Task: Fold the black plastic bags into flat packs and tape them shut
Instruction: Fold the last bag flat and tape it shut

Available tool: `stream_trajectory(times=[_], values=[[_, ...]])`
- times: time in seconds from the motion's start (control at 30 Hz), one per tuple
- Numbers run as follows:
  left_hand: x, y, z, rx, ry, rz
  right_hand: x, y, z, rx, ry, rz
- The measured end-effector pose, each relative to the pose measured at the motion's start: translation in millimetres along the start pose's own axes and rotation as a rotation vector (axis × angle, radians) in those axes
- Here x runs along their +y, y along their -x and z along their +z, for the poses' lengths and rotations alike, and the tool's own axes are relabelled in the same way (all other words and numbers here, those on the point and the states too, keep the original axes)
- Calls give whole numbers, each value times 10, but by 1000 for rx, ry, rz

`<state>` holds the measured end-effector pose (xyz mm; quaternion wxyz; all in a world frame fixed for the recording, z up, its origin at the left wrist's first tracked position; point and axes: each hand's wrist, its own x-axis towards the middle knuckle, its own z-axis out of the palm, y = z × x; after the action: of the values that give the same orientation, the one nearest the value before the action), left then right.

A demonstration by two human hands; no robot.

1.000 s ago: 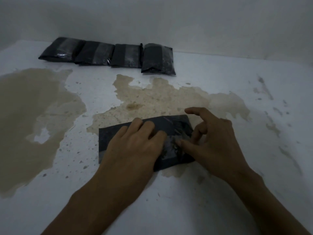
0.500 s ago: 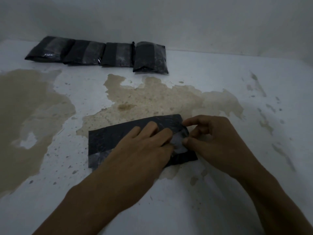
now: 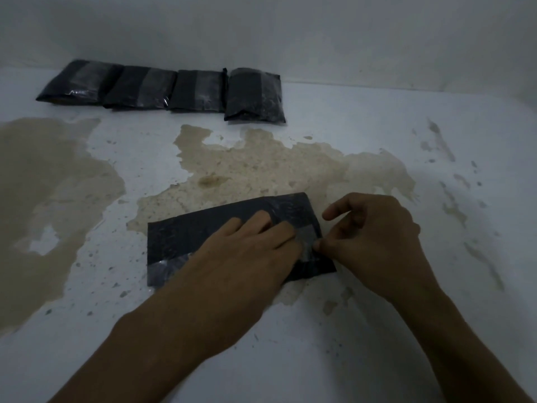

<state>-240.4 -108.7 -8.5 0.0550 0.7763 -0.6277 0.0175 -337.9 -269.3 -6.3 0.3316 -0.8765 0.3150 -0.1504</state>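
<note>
A flat folded black plastic bag [image 3: 203,231] lies on the stained white table [image 3: 377,135] in front of me. My left hand [image 3: 247,257] presses flat on its middle, fingers spread toward the right end. My right hand [image 3: 374,242] pinches a strip of clear tape [image 3: 308,242] at the bag's right end, thumb and forefinger closed on it. A band of tape also shows on the bag's lower left corner. The part of the bag under my left hand is hidden.
Several finished taped black packs [image 3: 162,88] lie in a row at the back left, near the wall. Large brown stains [image 3: 261,164] cover the table's middle and left.
My right hand has closed from spread fingers into a pinch on the tape at the bag's right end. My left hand stays pressed on the bag.
</note>
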Motion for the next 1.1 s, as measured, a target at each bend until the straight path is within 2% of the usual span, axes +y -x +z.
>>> stream_trajectory(times=[0.1,0.23,0.3,0.43,0.57,0.63,0.73,0.93,1.1], values=[[-12,6,6,-25,-20,8,-15,23,-29,16,56,-119],[-9,33,16,-28,-34,2,-49,51,13,20,128,-446],[-12,37,43,-23,-43,3,-61,101,68,5,135,-551],[-2,77,86,98,1,12,-26,257,152,-16,61,-533],[16,191,162,323,145,-43,69,374,302,-204,-20,-461],[11,280,262,371,107,-84,86,411,330,-266,6,-444],[78,432,388,254,9,-123,67,451,293,-348,63,-480],[122,755,397,78,-64,-359,85,511,314,-428,421,-546],[-4,1157,323,-27,-91,-484,39,516,264,-464,464,-528]])
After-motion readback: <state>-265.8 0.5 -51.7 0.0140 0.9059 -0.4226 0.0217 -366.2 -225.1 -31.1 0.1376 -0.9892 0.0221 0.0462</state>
